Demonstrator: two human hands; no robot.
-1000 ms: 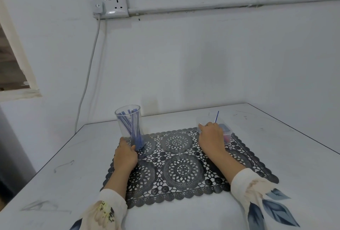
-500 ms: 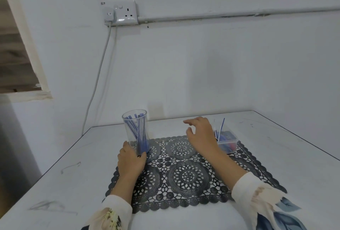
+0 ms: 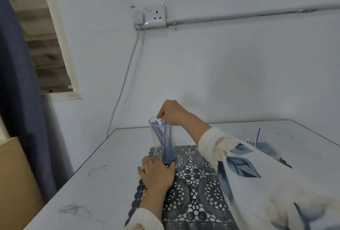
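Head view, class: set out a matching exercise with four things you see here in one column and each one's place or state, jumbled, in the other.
Column A
1 glass
2 left hand
3 right hand
4 socket

Column B
a on the wall, cable plugged in
b upright on the mat, blue sticks inside
c fingers curled at the glass rim
d flat on the mat by the glass foot

Pairs: 1-b; 2-d; 3-c; 4-a
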